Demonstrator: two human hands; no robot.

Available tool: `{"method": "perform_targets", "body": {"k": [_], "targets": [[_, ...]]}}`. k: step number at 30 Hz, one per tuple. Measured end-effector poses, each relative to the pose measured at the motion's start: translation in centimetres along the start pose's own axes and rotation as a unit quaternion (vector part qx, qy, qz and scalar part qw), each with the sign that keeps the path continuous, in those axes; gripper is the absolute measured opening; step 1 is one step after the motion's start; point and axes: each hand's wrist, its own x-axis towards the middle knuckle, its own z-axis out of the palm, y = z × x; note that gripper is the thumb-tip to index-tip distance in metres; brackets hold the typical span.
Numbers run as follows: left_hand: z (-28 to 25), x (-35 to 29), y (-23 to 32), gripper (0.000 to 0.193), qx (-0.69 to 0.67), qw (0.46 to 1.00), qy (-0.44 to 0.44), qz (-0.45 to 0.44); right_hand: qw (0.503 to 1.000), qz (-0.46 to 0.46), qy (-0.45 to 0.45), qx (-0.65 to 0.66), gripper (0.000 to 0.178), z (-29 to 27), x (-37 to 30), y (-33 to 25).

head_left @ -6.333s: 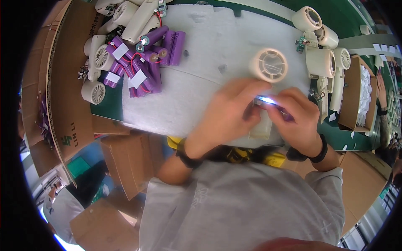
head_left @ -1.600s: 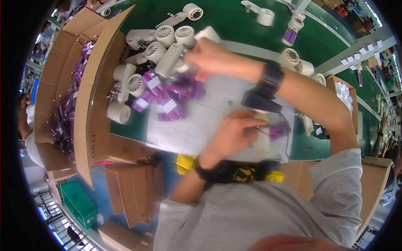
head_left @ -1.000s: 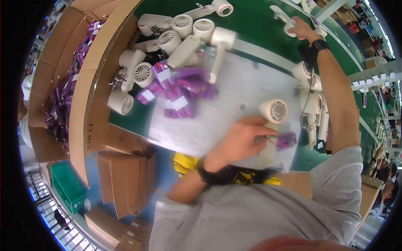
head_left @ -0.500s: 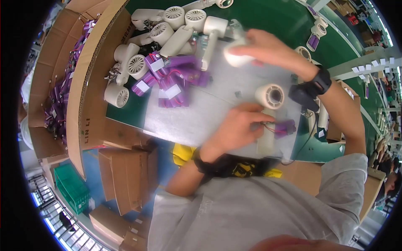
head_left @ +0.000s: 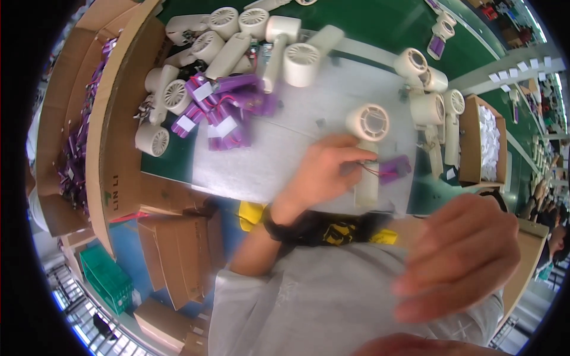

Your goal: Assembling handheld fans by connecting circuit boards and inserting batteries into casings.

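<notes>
My left hand (head_left: 323, 175) is closed at the neck of a white handheld fan (head_left: 367, 122), its fingers pinched by the thin red wires there. Those wires run to a purple battery pack (head_left: 394, 169) beside the fan's handle. My right hand (head_left: 463, 255) is raised off the table in front of my shirt at the lower right. Its fingers look curled but are smeared by motion, and no object shows in it. A white fan (head_left: 301, 64) with a slotted round end rests at the far side of the grey mat (head_left: 285, 160).
Several white fans (head_left: 254, 22) and wired purple battery packs (head_left: 225, 113) are heaped at the left beside a tall cardboard box (head_left: 122, 130). More fans (head_left: 427, 110) stand at the right, next to a small box (head_left: 471, 145) of white pieces. The green table extends beyond.
My right hand has let go of the white fan at the far side and swung back toward my body at the lower right. My left hand stays by the near fan. The view has shifted slightly.
</notes>
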Motion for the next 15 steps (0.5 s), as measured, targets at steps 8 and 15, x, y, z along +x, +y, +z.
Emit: {"method": "perform_targets", "body": {"k": [8,15], "targets": [[-0.7,0.2,0.3,0.039,-0.013,0.999,-0.013,-0.03,0.998,-0.02,0.032,0.04,0.008,0.4,-1.9,-2.7],[-0.9,0.0,0.4,0.038,-0.011,0.999,-0.014,-0.045,0.985,0.004,0.163,0.062,0.012,2.4,-2.2,-3.3]]}}
